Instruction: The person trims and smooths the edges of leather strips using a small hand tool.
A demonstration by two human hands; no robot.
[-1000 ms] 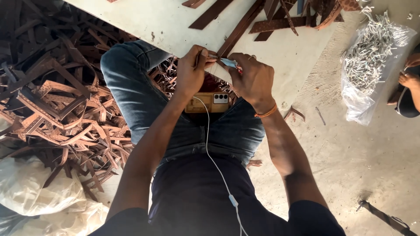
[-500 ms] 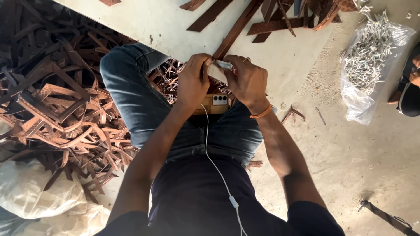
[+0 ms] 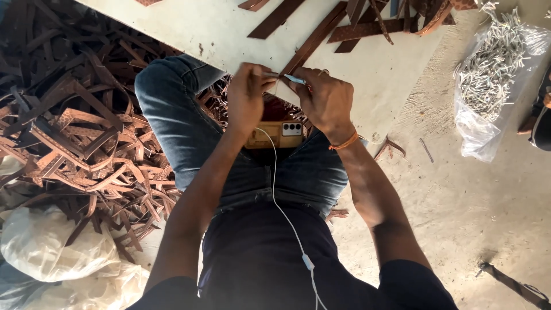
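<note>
I sit on the floor with a pale board [image 3: 218,28] in front of my knees. My left hand [image 3: 248,99] pinches the near end of a long brown leather strap [image 3: 314,39] that runs up and right across the board. My right hand [image 3: 326,99] grips a small light-blue tool [image 3: 295,79] whose tip points left at the same strap end. Both hands are close together, nearly touching. A phone in an orange case [image 3: 276,135] lies on my lap below the hands, with a white cable [image 3: 287,218] running down from it.
A big heap of brown leather straps [image 3: 74,132] fills the floor at left. More straps [image 3: 396,17] lie on the board's far end. A clear bag of small pale metal pieces [image 3: 493,69] sits at right. White sacks [image 3: 51,247] lie bottom left. Another person's foot [image 3: 536,123] shows at the right edge.
Both hands have shifted slightly, staying together at the strap end with the same grips. The view has tilted a little.
</note>
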